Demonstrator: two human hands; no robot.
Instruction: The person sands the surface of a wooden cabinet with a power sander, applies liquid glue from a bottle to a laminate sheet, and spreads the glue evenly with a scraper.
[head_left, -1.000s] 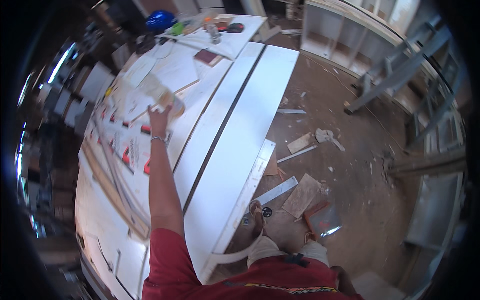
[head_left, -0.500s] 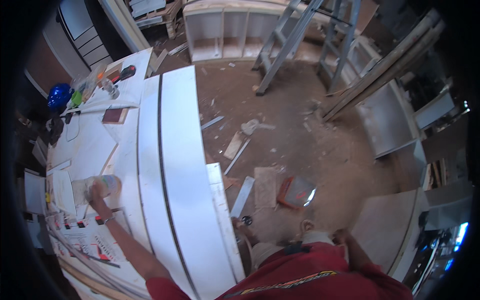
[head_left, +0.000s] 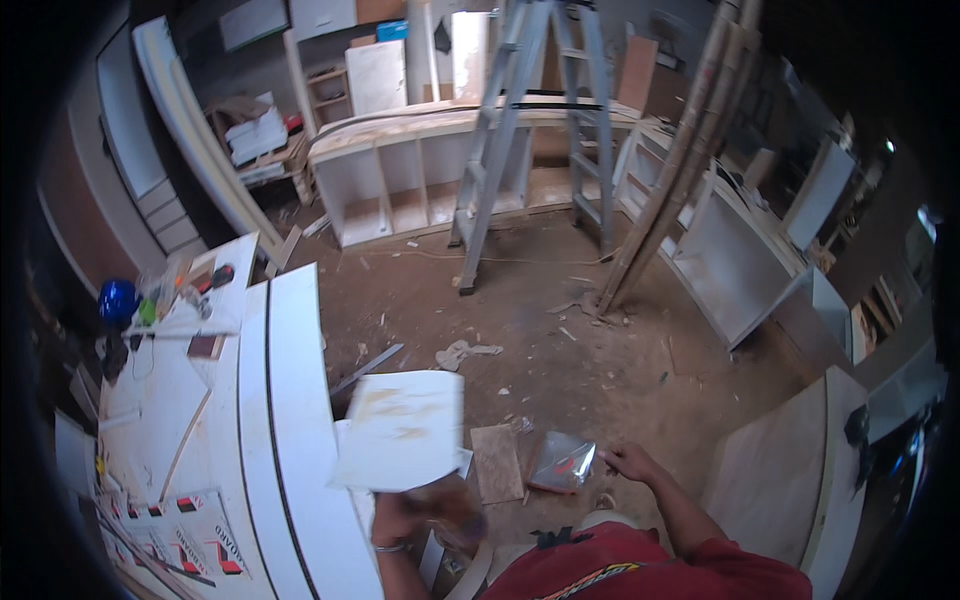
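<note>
My left hand (head_left: 398, 520) is closed around a blurred, see-through bottle (head_left: 452, 512) with a brownish tint, just off the right edge of the worktable. Directly beyond it is a white flat piece (head_left: 405, 425) with yellowish smears; it looks carried along with the bottle, though the grip on it is hidden. My right hand (head_left: 630, 463) is held out in front of my right side, fingers partly stretched and nothing seen in them. In the picture it appears beside a clear plastic-wrapped packet (head_left: 562, 463) lying on the floor.
Long white boards (head_left: 290, 400) lie on the worktable at left, with a blue round object (head_left: 118, 302) and clutter at its far end. A stepladder (head_left: 490, 170), leaning poles (head_left: 670, 170) and white open cabinets (head_left: 400, 185) stand beyond. Offcuts and a plywood piece (head_left: 497, 463) litter the floor.
My left hand has brought the bottle rightward off the worktable, and the white piece has left its place there. My right hand has risen from my side and reached forward. The view has tilted up.
</note>
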